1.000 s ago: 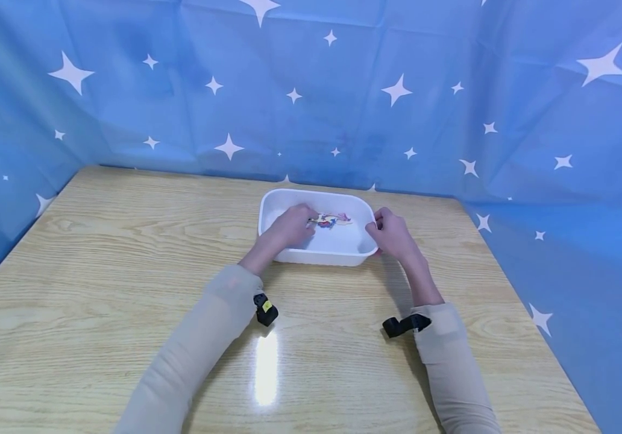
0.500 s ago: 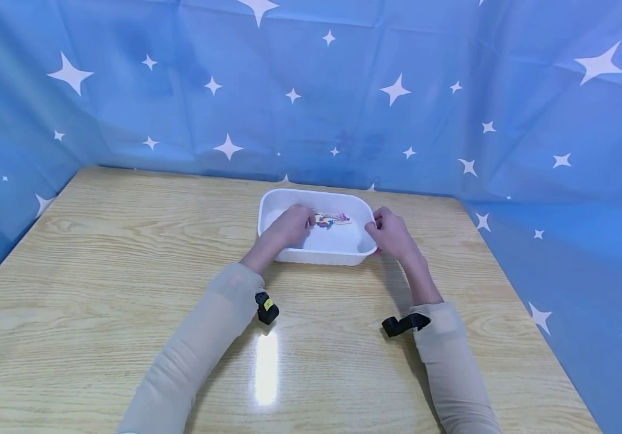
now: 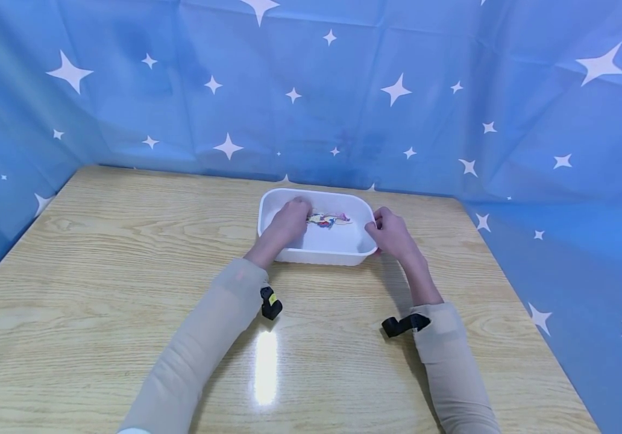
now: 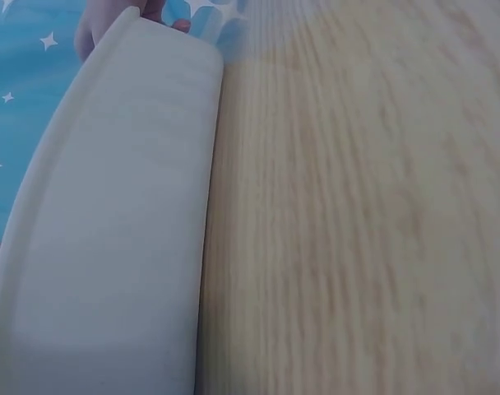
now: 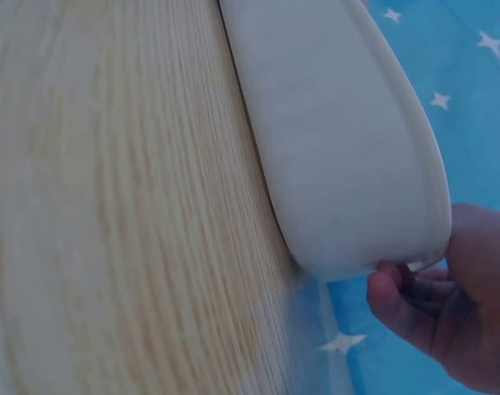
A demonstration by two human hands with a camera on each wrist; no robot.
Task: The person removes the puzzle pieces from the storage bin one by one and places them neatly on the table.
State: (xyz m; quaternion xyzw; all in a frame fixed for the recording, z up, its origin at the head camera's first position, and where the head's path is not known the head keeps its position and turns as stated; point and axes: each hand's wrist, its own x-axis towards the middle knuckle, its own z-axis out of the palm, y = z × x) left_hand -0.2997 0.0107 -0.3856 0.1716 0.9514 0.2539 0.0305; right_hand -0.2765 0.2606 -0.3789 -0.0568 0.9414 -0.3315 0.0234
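White tub (image 3: pixel 338 243) near far table edge (image 3: pixel 191 177), tabletop (image 3: pixel 143 241) wide leftward | right grip (image 3: pixel 389 234) pinches rim (image 3: pixel 322 251) | left grip (image 3: pixel 289 221) inside, hold unclear

Head view: high, facing forward and down over the surface (image 3: pixel 332 349).
Wrist views: close, tilted sideways, sharing the white tub (image 4: pixel 118 206).

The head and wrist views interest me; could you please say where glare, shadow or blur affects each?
Head view: white glare on the table, shadows beside the left sleeve and right sleeve, colourful pieces too small to make out; left wrist view: dim and hazy, tub and wood grain soft; right wrist view: likewise dim and soft.
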